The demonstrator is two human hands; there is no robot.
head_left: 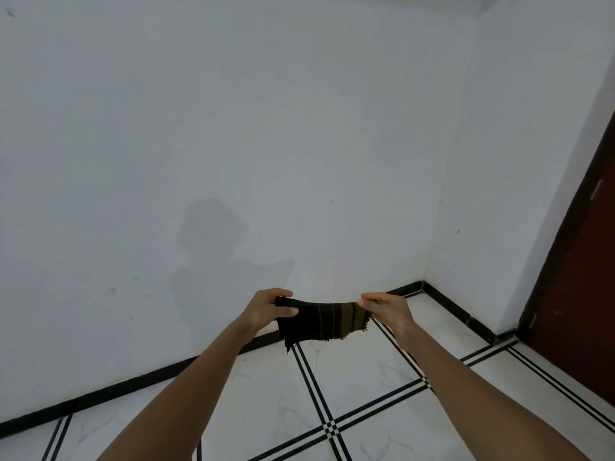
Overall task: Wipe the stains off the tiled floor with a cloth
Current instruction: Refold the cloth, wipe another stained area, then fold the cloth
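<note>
A small dark cloth (pixel 324 319) with black and olive-brown stripes and frayed edges hangs stretched between both hands, held in the air in front of the wall. My left hand (pixel 268 307) grips its left end with thumb and curled fingers. My right hand (pixel 387 309) pinches its right corner. Below lies the white marble-look tiled floor (pixel 276 404) with double black lines between tiles. I can make out no clear stain on the tiles.
A white wall (pixel 233 144) stands straight ahead with a black skirting (pixel 133 382) along its foot. The room corner (pixel 424 281) is at the right, and a dark red-brown door (pixel 579 287) is at the far right.
</note>
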